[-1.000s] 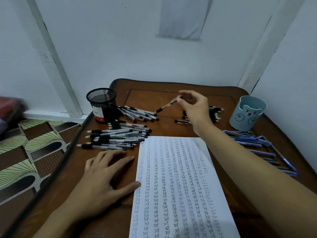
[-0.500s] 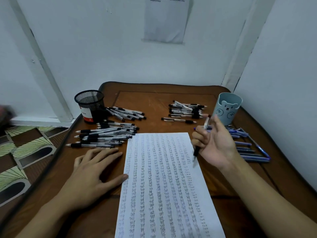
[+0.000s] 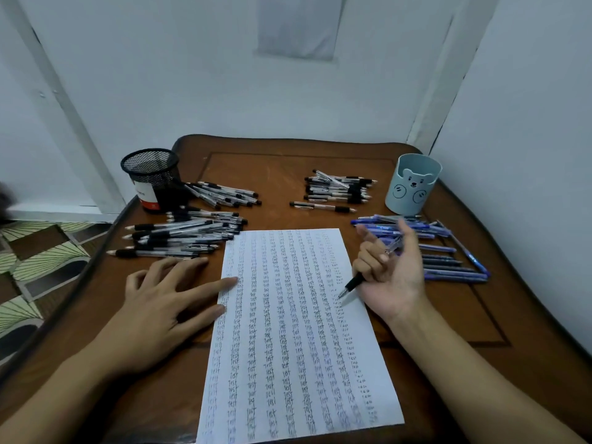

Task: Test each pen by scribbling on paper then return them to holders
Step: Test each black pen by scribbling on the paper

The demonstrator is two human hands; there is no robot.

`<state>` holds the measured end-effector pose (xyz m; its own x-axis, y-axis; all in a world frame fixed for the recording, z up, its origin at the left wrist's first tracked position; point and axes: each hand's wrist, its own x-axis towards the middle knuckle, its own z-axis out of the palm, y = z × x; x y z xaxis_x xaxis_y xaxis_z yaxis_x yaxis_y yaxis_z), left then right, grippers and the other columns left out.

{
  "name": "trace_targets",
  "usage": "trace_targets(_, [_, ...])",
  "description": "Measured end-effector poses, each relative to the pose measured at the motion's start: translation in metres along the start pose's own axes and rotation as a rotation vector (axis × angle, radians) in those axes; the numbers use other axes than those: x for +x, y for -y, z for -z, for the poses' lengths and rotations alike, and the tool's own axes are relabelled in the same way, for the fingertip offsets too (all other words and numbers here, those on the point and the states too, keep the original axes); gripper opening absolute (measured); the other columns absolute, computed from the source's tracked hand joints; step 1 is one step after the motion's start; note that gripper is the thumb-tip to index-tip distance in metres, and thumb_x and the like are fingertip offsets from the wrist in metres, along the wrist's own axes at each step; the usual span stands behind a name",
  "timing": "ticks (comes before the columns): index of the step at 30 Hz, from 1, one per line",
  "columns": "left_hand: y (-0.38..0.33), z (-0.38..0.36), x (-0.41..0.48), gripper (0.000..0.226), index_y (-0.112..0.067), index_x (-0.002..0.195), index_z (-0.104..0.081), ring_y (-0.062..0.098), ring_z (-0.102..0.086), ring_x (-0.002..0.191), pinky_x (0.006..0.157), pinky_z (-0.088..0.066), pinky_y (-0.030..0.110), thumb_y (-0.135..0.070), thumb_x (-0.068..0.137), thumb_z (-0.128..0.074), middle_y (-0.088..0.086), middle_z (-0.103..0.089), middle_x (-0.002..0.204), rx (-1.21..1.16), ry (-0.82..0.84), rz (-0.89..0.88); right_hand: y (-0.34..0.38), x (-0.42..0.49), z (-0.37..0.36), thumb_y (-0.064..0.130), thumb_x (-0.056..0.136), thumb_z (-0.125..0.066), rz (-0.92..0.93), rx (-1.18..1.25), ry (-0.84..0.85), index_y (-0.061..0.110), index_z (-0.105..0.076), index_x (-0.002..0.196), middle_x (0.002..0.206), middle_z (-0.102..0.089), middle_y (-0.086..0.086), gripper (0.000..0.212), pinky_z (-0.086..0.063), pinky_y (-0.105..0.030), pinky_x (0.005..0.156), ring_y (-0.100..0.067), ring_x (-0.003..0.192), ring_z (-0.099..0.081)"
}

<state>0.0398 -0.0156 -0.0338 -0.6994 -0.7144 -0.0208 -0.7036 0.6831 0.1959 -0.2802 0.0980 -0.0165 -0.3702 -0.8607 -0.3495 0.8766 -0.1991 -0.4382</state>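
My right hand [image 3: 392,270] grips a black-grip pen [image 3: 352,285], its tip pointing down-left just above the right edge of the white paper [image 3: 288,331], which is covered in columns of scribbles. My left hand [image 3: 160,309] lies flat with spread fingers, its fingertips pressing the paper's left edge. A black mesh holder [image 3: 150,179] stands at the back left and a light blue bear holder [image 3: 413,184] at the back right. Piles of black pens [image 3: 179,235] lie left of the paper, with more black pens [image 3: 336,189] at the back middle.
Blue pens [image 3: 448,251] lie in a pile at the right, behind my right hand. The brown wooden table [image 3: 480,331] stands in a corner of white walls. A patterned floor [image 3: 38,261] shows past the table's left edge.
My right hand drew the pen back from the far pile and lowered it to the paper's right edge, tip now downward. My left hand stayed flat at the paper's left edge.
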Motion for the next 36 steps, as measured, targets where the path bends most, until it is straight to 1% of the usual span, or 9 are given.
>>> trace_targets(3, [0.000,-0.001,0.001,0.057,-0.084,0.135,-0.006,0.013,-0.005,0.149,0.116,-0.012,0.049,-0.091,0.079,0.004,-0.023,-0.013,0.162,0.031,0.003,-0.006,0.000,0.006,-0.003,0.026,0.102,-0.047,-0.045,-0.083,0.009,-0.004,-0.067,0.107,0.055,-0.045,0.004,0.037,-0.037,-0.020,0.042,-0.007,0.042,-0.039])
trace_targets(5, [0.001,-0.002,0.000,0.056,-0.083,0.135,-0.008,0.014,-0.008,0.149,0.115,-0.013,0.049,-0.091,0.081,0.002,-0.022,-0.015,0.162,0.038,-0.010,-0.015,0.004,0.008,-0.002,0.036,0.102,-0.039,-0.066,-0.200,0.041,-0.005,-0.069,0.111,0.071,-0.062,-0.008,0.051,-0.051,-0.029,0.058,-0.016,0.059,-0.057])
trace_targets(9, [0.002,-0.004,0.001,0.055,-0.082,0.136,-0.012,0.015,-0.011,0.148,0.114,-0.015,0.050,-0.090,0.083,-0.002,-0.021,-0.020,0.162,0.034,-0.023,-0.023,0.016,0.006,-0.001,0.050,0.106,-0.034,0.006,-0.635,0.062,0.005,-0.070,0.101,0.069,-0.064,-0.008,0.058,-0.045,-0.028,0.054,-0.018,0.056,-0.057])
trace_targets(12, [0.003,-0.004,0.002,0.056,-0.082,0.136,-0.013,0.015,-0.011,0.148,0.114,-0.015,0.050,-0.091,0.082,-0.002,-0.022,-0.019,0.162,0.026,-0.028,-0.022,0.023,0.005,0.005,0.023,0.095,-0.063,0.135,-0.798,0.162,-0.002,-0.064,0.084,0.078,-0.067,-0.014,0.028,-0.055,-0.028,0.057,-0.025,0.066,-0.065])
trace_targets(15, [0.004,-0.005,0.001,0.054,-0.081,0.136,-0.016,0.015,-0.014,0.148,0.113,-0.017,0.052,-0.090,0.084,-0.005,-0.021,-0.023,0.161,0.021,-0.052,-0.028,0.028,0.010,0.021,-0.007,0.085,-0.071,0.258,-1.079,0.293,-0.002,-0.059,0.078,0.076,-0.059,-0.015,0.015,-0.044,-0.028,0.053,-0.024,0.061,-0.052])
trace_targets(19, [0.004,-0.007,0.001,0.053,-0.079,0.138,-0.021,0.018,-0.018,0.148,0.111,-0.019,0.055,-0.089,0.086,-0.010,-0.019,-0.027,0.160,0.018,-0.057,-0.032,0.025,0.015,0.027,-0.011,0.089,-0.057,0.297,-1.042,0.354,0.003,-0.055,0.079,0.075,-0.052,-0.014,0.017,-0.035,-0.026,0.048,-0.022,0.058,-0.042])
trace_targets(23, [0.007,-0.007,0.002,0.053,-0.078,0.139,-0.022,0.020,-0.020,0.148,0.112,-0.019,0.056,-0.087,0.088,-0.013,-0.017,-0.029,0.160,0.021,-0.051,-0.036,0.028,0.020,0.027,0.000,0.080,-0.049,0.231,-1.145,0.449,-0.008,-0.065,0.084,0.086,-0.058,-0.030,0.018,-0.053,-0.037,0.057,-0.038,0.066,-0.062])
trace_targets(29, [0.008,-0.008,0.003,0.051,-0.076,0.140,-0.024,0.021,-0.023,0.147,0.109,-0.022,0.056,-0.084,0.091,-0.016,-0.015,-0.032,0.159,0.040,-0.052,-0.041,0.030,0.019,0.026,-0.014,0.078,-0.077,0.289,-1.417,0.498,-0.003,-0.066,0.077,0.081,-0.066,-0.020,0.016,-0.056,-0.034,0.063,-0.030,0.067,-0.067])
trace_targets(36, [0.007,-0.008,0.003,0.053,-0.078,0.139,-0.020,0.020,-0.018,0.149,0.112,-0.018,0.055,-0.088,0.087,-0.011,-0.018,-0.027,0.161,0.020,-0.047,-0.033,0.031,0.017,0.024,-0.007,0.078,-0.081,0.327,-1.558,0.470,0.004,-0.072,0.073,0.079,-0.072,-0.010,0.015,-0.052,-0.025,0.069,-0.018,0.073,-0.068])
